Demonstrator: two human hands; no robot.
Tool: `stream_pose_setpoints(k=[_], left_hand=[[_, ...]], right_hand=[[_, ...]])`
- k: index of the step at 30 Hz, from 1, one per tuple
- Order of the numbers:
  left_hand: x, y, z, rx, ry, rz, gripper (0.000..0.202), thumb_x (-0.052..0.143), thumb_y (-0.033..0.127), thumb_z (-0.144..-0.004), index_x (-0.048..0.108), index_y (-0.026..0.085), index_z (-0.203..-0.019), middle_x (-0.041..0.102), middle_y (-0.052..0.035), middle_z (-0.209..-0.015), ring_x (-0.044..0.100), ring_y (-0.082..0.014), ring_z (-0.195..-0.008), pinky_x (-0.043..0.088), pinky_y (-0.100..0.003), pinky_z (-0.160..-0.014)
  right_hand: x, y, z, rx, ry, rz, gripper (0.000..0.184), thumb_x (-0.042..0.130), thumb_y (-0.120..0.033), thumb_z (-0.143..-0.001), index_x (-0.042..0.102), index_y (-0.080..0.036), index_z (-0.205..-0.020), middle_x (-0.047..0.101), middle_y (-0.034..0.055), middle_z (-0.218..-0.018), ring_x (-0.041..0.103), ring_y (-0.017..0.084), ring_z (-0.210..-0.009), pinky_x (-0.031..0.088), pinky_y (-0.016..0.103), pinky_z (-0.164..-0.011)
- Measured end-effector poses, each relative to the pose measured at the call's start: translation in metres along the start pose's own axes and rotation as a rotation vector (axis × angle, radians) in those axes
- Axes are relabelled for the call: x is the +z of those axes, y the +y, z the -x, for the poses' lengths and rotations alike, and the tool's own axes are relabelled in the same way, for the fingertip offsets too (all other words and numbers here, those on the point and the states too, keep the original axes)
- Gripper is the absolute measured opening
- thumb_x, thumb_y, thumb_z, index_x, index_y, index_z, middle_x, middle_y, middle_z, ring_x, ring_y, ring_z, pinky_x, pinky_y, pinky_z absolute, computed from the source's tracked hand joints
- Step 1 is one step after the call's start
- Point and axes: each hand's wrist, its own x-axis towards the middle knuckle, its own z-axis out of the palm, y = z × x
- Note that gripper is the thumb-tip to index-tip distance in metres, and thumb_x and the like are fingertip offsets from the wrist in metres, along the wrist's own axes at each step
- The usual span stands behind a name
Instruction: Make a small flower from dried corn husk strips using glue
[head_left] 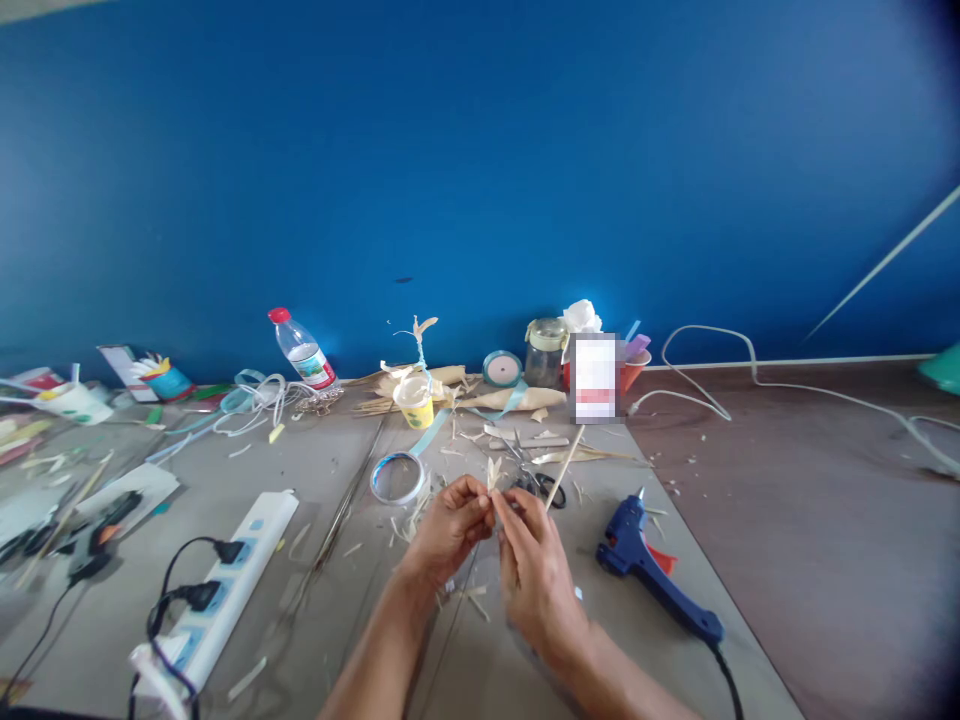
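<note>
Both my hands meet over the middle of the mat, pinching a small pale piece of dried husk (493,472) that sticks up between the fingertips. My left hand (448,525) is closed on its left side. My right hand (534,565) is closed on its right side, and a thin wooden stick (564,468) slants up behind its fingers. Black-handled scissors (541,484) lie just beyond my hands. A blue glue gun (649,572) rests on the mat to the right of my right hand.
A roll of clear tape (397,478) and a yellow cup (415,402) sit ahead. A white power strip (225,585) with black plugs lies left. A water bottle (301,351), jar (546,350), ribbon spool (502,369) and husk scraps line the blue wall. A white cable (750,375) crosses the brown floor.
</note>
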Motion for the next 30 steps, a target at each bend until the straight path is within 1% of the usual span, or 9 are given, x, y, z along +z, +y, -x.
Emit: stream_pose_setpoints(k=[8,12,14,16,19,21,23,26,30], left_hand=[[0.001,-0.001,0.0,0.005,-0.005,-0.003,0.027,0.074,0.027,-0.063,0.05,0.015,-0.068,0.054,0.0029,-0.055,0.047,-0.0061,-0.051,0.028,-0.017,-0.048],[0.0,0.0,0.001,-0.001,0.0,0.016,0.027,0.075,0.026,-0.062,0.05,0.015,-0.067,0.055,0.0026,-0.054,0.047,-0.0062,-0.05,0.029,-0.017,-0.049],[0.0,0.002,0.001,0.007,0.012,0.029,0.027,0.075,0.026,-0.062,0.051,0.015,-0.068,0.055,0.0027,-0.053,0.045,-0.0055,-0.047,0.031,-0.018,-0.049],[-0.001,0.004,0.001,0.027,0.036,0.054,0.027,0.074,0.026,-0.062,0.051,0.015,-0.069,0.054,0.0041,-0.051,0.039,-0.0033,-0.042,0.03,-0.018,-0.048],[-0.002,0.006,0.001,0.047,0.05,0.111,0.026,0.074,0.025,-0.063,0.051,0.015,-0.07,0.053,0.0059,-0.052,0.027,-0.0004,-0.038,0.027,-0.017,-0.046],[-0.002,0.006,0.001,0.045,0.035,0.142,0.024,0.073,0.024,-0.065,0.051,0.015,-0.071,0.053,0.0059,-0.053,0.025,0.0001,-0.038,0.027,-0.017,-0.046],[-0.002,0.005,0.001,0.041,0.013,0.151,0.021,0.071,0.024,-0.067,0.052,0.015,-0.073,0.053,0.0058,-0.054,0.025,0.0,-0.038,0.028,-0.018,-0.047],[-0.001,0.004,0.002,0.031,-0.007,0.128,0.017,0.068,0.024,-0.071,0.055,0.015,-0.075,0.053,0.0054,-0.054,0.026,-0.0002,-0.038,0.029,-0.018,-0.049],[0.002,0.003,0.002,0.025,-0.015,0.063,0.017,0.067,0.027,-0.071,0.056,0.015,-0.076,0.052,0.0048,-0.054,0.03,-0.0012,-0.04,0.029,-0.019,-0.05]], right_hand=[[0.001,-0.002,0.002,-0.028,-0.028,0.123,0.051,0.037,-0.004,-0.079,0.044,-0.017,-0.128,0.053,0.0149,-0.107,0.05,0.026,-0.097,0.046,0.042,-0.075],[0.0,-0.004,0.002,0.017,-0.013,-0.03,0.048,0.037,-0.006,-0.081,0.047,-0.019,-0.125,0.053,0.0136,-0.11,0.05,0.025,-0.101,0.045,0.041,-0.079],[-0.001,-0.002,0.0,0.136,0.006,-0.22,0.041,0.038,-0.011,-0.083,0.052,-0.02,-0.12,0.054,0.0126,-0.11,0.052,0.022,-0.097,0.046,0.036,-0.078],[-0.003,0.003,-0.005,0.347,0.049,-0.434,0.03,0.044,-0.02,-0.083,0.058,-0.019,-0.109,0.057,0.0107,-0.103,0.055,0.019,-0.086,0.046,0.031,-0.071],[-0.005,0.013,-0.013,0.705,0.142,-0.705,0.016,0.057,-0.033,-0.077,0.062,-0.018,-0.076,0.057,0.0028,-0.07,0.051,0.014,-0.061,0.041,0.026,-0.057],[-0.006,0.018,-0.017,0.841,0.182,-0.84,0.028,0.06,-0.039,-0.074,0.052,-0.019,-0.055,0.046,-0.0026,-0.053,0.042,0.011,-0.052,0.035,0.024,-0.052],[-0.007,0.019,-0.02,0.88,0.205,-0.923,0.037,0.061,-0.042,-0.072,0.044,-0.019,-0.048,0.04,-0.0045,-0.049,0.037,0.01,-0.049,0.031,0.023,-0.05],[-0.01,0.014,-0.023,0.87,0.214,-0.99,0.028,0.07,-0.038,-0.064,0.05,-0.019,-0.058,0.045,-0.0052,-0.055,0.039,0.009,-0.053,0.032,0.022,-0.052],[-0.014,0.008,-0.025,0.852,0.088,-1.008,0.024,0.071,-0.036,-0.061,0.055,-0.019,-0.065,0.048,-0.0052,-0.057,0.04,0.009,-0.053,0.031,0.022,-0.052]])
